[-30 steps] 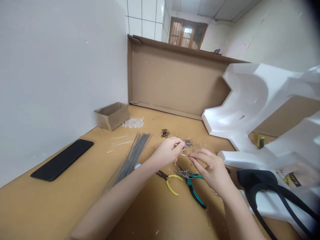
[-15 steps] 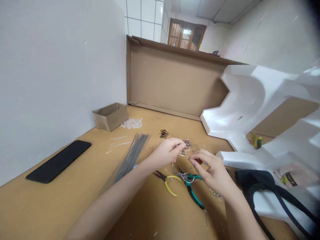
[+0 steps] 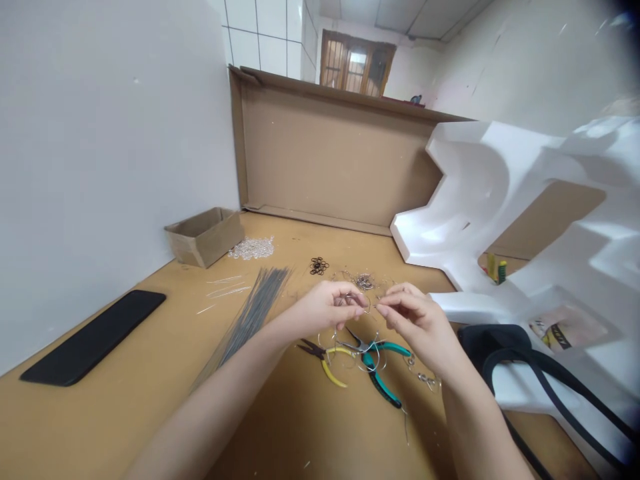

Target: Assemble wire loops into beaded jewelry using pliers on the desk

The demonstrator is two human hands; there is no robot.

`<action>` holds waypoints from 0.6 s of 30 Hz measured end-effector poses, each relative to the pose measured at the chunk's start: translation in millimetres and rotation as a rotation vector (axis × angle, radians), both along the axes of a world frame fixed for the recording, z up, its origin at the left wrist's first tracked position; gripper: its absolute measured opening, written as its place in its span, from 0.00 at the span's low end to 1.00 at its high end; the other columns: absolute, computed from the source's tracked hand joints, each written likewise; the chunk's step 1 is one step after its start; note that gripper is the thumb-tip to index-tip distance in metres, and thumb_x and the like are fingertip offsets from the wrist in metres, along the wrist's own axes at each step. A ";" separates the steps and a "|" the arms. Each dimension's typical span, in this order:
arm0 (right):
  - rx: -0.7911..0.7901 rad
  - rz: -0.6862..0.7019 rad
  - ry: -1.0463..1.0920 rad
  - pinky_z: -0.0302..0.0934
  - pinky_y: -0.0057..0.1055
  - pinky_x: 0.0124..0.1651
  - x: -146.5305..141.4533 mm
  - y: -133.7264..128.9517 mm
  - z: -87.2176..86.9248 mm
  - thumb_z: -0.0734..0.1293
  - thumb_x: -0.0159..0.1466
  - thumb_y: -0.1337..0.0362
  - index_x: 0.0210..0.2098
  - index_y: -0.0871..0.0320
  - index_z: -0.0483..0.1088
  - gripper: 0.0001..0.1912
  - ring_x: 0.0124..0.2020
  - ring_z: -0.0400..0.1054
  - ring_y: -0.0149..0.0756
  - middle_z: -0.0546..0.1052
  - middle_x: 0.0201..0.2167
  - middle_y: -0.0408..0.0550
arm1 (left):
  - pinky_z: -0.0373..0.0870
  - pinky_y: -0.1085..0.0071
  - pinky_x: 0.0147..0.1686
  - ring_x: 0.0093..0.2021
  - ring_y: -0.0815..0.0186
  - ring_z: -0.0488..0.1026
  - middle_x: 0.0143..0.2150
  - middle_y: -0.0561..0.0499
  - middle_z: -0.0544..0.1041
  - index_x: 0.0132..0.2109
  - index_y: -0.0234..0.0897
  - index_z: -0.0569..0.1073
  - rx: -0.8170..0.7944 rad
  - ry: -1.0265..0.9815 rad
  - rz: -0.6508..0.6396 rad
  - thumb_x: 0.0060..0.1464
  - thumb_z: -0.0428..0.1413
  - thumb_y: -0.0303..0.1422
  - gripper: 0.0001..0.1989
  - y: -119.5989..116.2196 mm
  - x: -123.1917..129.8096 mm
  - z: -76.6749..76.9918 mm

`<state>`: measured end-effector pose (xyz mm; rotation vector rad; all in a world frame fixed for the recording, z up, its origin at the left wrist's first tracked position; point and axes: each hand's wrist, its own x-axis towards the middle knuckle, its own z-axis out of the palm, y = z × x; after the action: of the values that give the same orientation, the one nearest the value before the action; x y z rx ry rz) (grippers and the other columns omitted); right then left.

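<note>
My left hand (image 3: pixel 333 307) is closed in a pinch on a thin, curled metal wire (image 3: pixel 369 305). Just to its right, my right hand (image 3: pixel 423 327) pinches what looks like an end of thin wire, its fingertips almost meeting the left ones. Exactly how the wire runs between the fingers is too fine to make out. Below the hands lie pliers with teal handles (image 3: pixel 386 390) and smaller pliers with yellow handles (image 3: pixel 334 375). Silvery wire rings (image 3: pixel 384 363) rest over the teal pair. Behind the fingers sits a small heap of curled wire pieces (image 3: pixel 365 281).
Straight grey wires (image 3: pixel 260 300) lie bundled left of the hands. Black rings (image 3: pixel 319 266), clear small pieces (image 3: pixel 253 248) and a cardboard box (image 3: pixel 205 239) stand farther back. A black slab (image 3: pixel 95 337) lies at left. White foam (image 3: pixel 470 173) and a black strap (image 3: pixel 560 373) bound the right.
The view has swung slightly, so the surroundings sit farther left. My two hands' fingertips have come closer together, and a small wire loop now shows at the left fingertips.
</note>
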<state>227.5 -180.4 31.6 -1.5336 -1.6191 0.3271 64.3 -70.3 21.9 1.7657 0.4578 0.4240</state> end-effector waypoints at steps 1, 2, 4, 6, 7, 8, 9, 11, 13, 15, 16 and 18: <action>0.006 -0.001 -0.018 0.59 0.29 0.31 0.7 0.4 0.6 0.64 0.60 0.61 0.30 0.55 0.74 0.07 0.29 0.65 0.32 0.71 0.29 0.46 | 0.61 0.77 0.23 0.21 0.75 0.63 0.23 0.57 0.67 0.37 0.33 0.71 0.002 0.015 0.008 0.49 0.55 0.32 0.08 -0.2 0.4 -0.3; 0.004 0.000 -0.033 0.59 0.29 0.32 1.5 0.7 1.2 0.65 0.60 0.62 0.30 0.55 0.74 0.07 0.29 0.65 0.32 0.72 0.28 0.46 | 0.60 0.77 0.23 0.21 0.75 0.63 0.23 0.57 0.66 0.36 0.33 0.71 0.010 0.030 0.015 0.50 0.55 0.33 0.07 -0.3 0.9 -0.8; -0.005 -0.005 -0.048 0.59 0.30 0.32 3.1 1.0 2.1 0.65 0.60 0.63 0.30 0.55 0.74 0.06 0.29 0.66 0.32 0.73 0.27 0.45 | 0.59 0.77 0.23 0.21 0.75 0.62 0.22 0.58 0.65 0.35 0.34 0.71 0.056 0.047 0.033 0.50 0.54 0.34 0.07 -0.8 2.0 -2.2; -0.016 -0.018 -0.049 0.60 0.30 0.31 4.3 1.0 2.4 0.65 0.59 0.64 0.30 0.55 0.74 0.06 0.28 0.66 0.32 0.74 0.27 0.45 | 0.58 0.77 0.24 0.23 0.74 0.61 0.22 0.58 0.64 0.33 0.34 0.71 0.114 0.037 0.055 0.49 0.55 0.34 0.07 -1.5 3.2 -4.2; -0.019 -0.023 -0.050 0.60 0.30 0.31 4.6 0.9 2.3 0.65 0.59 0.64 0.30 0.55 0.74 0.05 0.28 0.66 0.32 0.74 0.27 0.45 | 0.58 0.77 0.25 0.24 0.74 0.61 0.23 0.58 0.64 0.33 0.34 0.71 0.135 0.025 0.064 0.48 0.56 0.34 0.07 -1.8 3.7 -5.2; -0.018 -0.025 -0.055 0.60 0.30 0.30 4.8 0.8 2.1 0.65 0.59 0.64 0.30 0.55 0.74 0.05 0.28 0.66 0.32 0.75 0.27 0.45 | 0.58 0.77 0.26 0.25 0.74 0.61 0.23 0.58 0.64 0.33 0.35 0.71 0.148 0.014 0.068 0.47 0.57 0.34 0.07 -2.2 4.3 -6.0; -0.010 -0.022 -0.066 0.60 0.29 0.30 4.9 0.6 1.9 0.65 0.59 0.64 0.30 0.55 0.74 0.05 0.28 0.67 0.32 0.75 0.27 0.45 | 0.58 0.77 0.26 0.25 0.74 0.60 0.23 0.58 0.63 0.33 0.35 0.71 0.150 0.008 0.069 0.46 0.58 0.34 0.08 -2.6 4.8 -6.6; 0.019 -0.003 -0.109 0.61 0.30 0.31 4.9 0.3 1.3 0.64 0.60 0.64 0.31 0.55 0.74 0.06 0.30 0.68 0.32 0.75 0.29 0.45 | 0.58 0.76 0.27 0.26 0.74 0.60 0.23 0.58 0.63 0.33 0.34 0.71 0.131 0.019 0.063 0.46 0.58 0.34 0.08 -3.7 5.7 -6.3; 0.052 0.025 -0.166 0.62 0.30 0.34 4.9 0.1 1.0 0.63 0.61 0.64 0.32 0.54 0.74 0.07 0.31 0.68 0.33 0.76 0.30 0.46 | 0.59 0.76 0.27 0.25 0.73 0.60 0.23 0.58 0.63 0.31 0.34 0.71 0.105 0.051 0.047 0.46 0.57 0.34 0.07 -4.9 6.6 -4.2; 0.074 0.042 -0.220 0.62 0.30 0.35 4.7 -0.1 1.3 0.62 0.62 0.65 0.33 0.54 0.73 0.08 0.32 0.69 0.33 0.76 0.31 0.46 | 0.59 0.76 0.28 0.26 0.73 0.61 0.23 0.57 0.65 0.30 0.33 0.71 0.086 0.084 0.029 0.46 0.57 0.34 0.07 -6.1 7.3 -1.3; 0.081 0.047 -0.247 0.62 0.29 0.35 4.4 -0.3 1.7 0.62 0.62 0.66 0.33 0.55 0.73 0.08 0.32 0.69 0.33 0.76 0.31 0.46 | 0.59 0.76 0.28 0.26 0.72 0.62 0.23 0.57 0.66 0.30 0.33 0.71 0.085 0.099 0.019 0.46 0.57 0.34 0.07 -6.5 7.6 -0.1; 0.079 0.043 -0.300 0.61 0.28 0.34 3.1 -0.9 2.7 0.61 0.62 0.66 0.33 0.55 0.73 0.08 0.32 0.69 0.32 0.76 0.31 0.45 | 0.59 0.76 0.28 0.26 0.72 0.62 0.24 0.57 0.66 0.30 0.33 0.71 0.095 0.128 0.005 0.46 0.57 0.34 0.07 -6.8 8.1 0.2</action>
<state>230.6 -181.3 34.3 -1.5442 -1.8740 0.0551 72.4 -77.1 22.1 1.8911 0.5404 0.3426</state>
